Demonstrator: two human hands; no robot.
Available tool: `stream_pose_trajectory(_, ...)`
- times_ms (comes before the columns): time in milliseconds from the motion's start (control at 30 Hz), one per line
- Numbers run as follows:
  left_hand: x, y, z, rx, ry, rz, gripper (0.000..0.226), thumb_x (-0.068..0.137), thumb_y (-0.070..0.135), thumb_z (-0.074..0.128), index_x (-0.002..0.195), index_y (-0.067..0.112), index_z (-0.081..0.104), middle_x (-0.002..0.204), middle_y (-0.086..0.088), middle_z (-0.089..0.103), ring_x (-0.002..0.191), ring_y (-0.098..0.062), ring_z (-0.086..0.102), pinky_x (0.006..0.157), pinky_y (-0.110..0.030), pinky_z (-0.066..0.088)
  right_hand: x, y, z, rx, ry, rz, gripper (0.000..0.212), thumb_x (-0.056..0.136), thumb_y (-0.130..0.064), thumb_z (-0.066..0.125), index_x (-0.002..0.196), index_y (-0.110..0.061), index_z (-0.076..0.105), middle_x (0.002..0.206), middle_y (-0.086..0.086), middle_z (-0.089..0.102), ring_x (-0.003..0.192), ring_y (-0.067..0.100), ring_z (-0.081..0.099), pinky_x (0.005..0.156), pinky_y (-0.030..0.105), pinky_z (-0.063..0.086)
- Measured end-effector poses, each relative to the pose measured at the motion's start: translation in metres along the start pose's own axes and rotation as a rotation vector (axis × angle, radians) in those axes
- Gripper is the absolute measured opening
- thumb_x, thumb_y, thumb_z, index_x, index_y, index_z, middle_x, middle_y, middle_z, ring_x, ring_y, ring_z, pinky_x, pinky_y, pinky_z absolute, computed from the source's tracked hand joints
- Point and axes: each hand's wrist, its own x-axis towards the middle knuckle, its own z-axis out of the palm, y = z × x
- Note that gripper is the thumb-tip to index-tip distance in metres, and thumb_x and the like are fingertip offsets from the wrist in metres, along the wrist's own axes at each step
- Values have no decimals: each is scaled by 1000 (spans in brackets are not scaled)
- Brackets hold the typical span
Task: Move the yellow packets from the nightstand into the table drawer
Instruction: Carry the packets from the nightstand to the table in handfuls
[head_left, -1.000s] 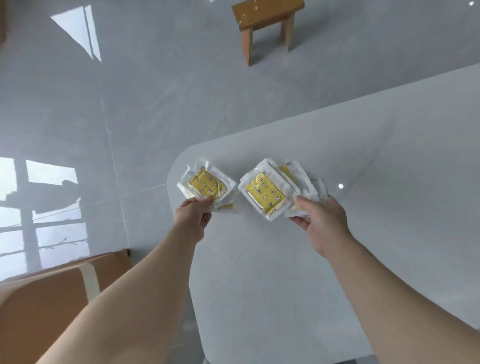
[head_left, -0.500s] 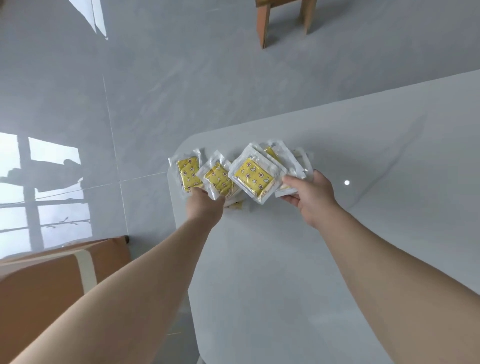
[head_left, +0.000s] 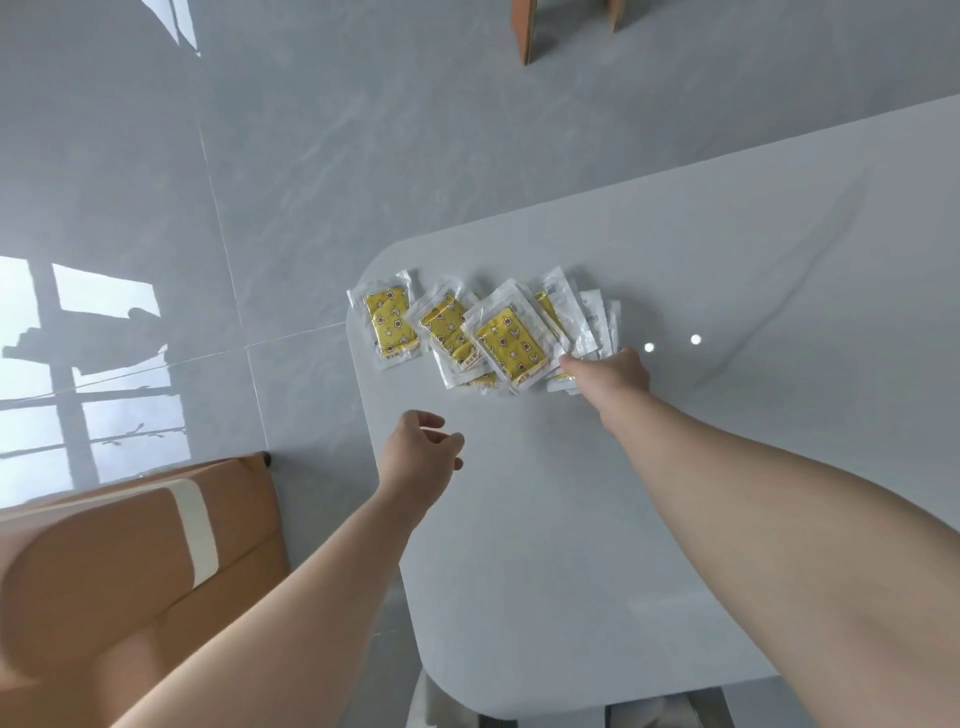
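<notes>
Several yellow packets (head_left: 506, 343) in clear wrappers lie fanned out near the far left corner of the pale grey table (head_left: 701, 467). One packet (head_left: 388, 325) lies apart at the left by the table's edge. My right hand (head_left: 610, 376) rests on the right end of the overlapping pile, fingers pinching the packets there. My left hand (head_left: 421, 457) hovers over the table nearer to me, fingers loosely apart and holding nothing. No drawer is in sight.
A brown cardboard box (head_left: 130, 561) with tape stands on the glossy tiled floor left of the table. The legs of a wooden stool (head_left: 524, 31) show at the top edge. The table's rounded near corner is at the bottom.
My left hand has let go of its packets, which now lie on the table, and has drawn back toward me. My right hand has lowered its packets onto the table.
</notes>
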Motion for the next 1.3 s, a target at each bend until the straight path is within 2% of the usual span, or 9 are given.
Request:
stream_pose_trajectory(133, -30, 14, -15, -16, -17, 45, 21, 92, 17, 65, 110, 17, 55, 87, 2, 70, 77, -17, 73, 79, -43, 61, -37, -5, -24, -187, 19, -15, 82, 80, -51, 76, 141, -9, 42, 141, 14, 49, 124, 35, 55, 99, 39, 50)
stream_pose_trajectory(300, -91, 44, -51, -28, -19, 159, 18, 92, 18, 65, 109, 17, 56, 95, -2, 71, 70, -11, 72, 69, -34, 58, -127, -13, -69, -133, -79, -190, 33, 90, -36, 68, 104, -8, 58, 86, 3, 57, 88, 29, 56, 62, 29, 42)
stream_pose_trajectory(467, -171, 69, -89, -59, -44, 300, 13, 92, 18, 66, 102, 20, 58, 88, 3, 70, 71, -13, 73, 74, -39, 59, -235, -11, -108, -23, -140, -313, 43, 90, -27, 66, 113, 9, 64, 98, 23, 68, 90, 42, 64, 82, 43, 54)
stream_pose_trajectory(533, -201, 73, -105, -66, -59, 345, 13, 91, 19, 67, 100, 21, 58, 88, 4, 69, 69, -13, 72, 74, -40, 59, -275, -9, -121, -8, -187, -344, 32, 90, -28, 64, 91, 4, 66, 74, 12, 51, 67, 28, 45, 68, 32, 39)
stream_pose_trajectory(633, -235, 73, -122, -78, -50, 397, 14, 90, 19, 67, 100, 20, 58, 90, 3, 68, 69, -14, 72, 69, -35, 56, -323, -2, -136, 56, -170, -394, 30, 91, -26, 60, 68, -19, 42, 70, 6, 36, 67, 22, 29, 66, 32, 24)
stream_pose_trajectory(867, -293, 55, -153, -55, -43, 423, 14, 87, 18, 67, 98, 19, 59, 82, -2, 71, 78, -22, 75, 76, -40, 58, -393, 21, -154, 128, -173, -458, 37, 98, -34, 53, 86, 1, 51, 82, 10, 54, 74, 23, 48, 69, 35, 38)
stream_pose_trajectory(967, -315, 44, -161, -71, -36, 423, 15, 86, 19, 67, 100, 20, 59, 83, -5, 74, 84, -26, 75, 70, -35, 55, -407, 27, -158, 119, -170, -513, 26, 101, -37, 51, 91, -13, 51, 85, 9, 53, 74, 23, 50, 68, 34, 40)
stream_pose_trajectory(1133, -356, 21, -160, -164, 58, 417, 14, 87, 18, 64, 100, 20, 59, 86, -5, 74, 85, -26, 75, 68, -33, 52, -419, 38, -163, 42, -246, -608, 39, 102, -42, 47, 110, -6, 60, 90, 6, 59, 75, 22, 58, 68, 33, 47)
stream_pose_trajectory(1300, -399, -23, -144, -339, 225, 320, 17, 86, 22, 65, 101, 20, 60, 85, -2, 74, 74, -17, 74, 72, -36, 57, -435, 57, -170, -104, -387, -734, 30, 105, -39, 43, 96, -12, 53, 85, 6, 51, 74, 22, 52, 65, 31, 41)
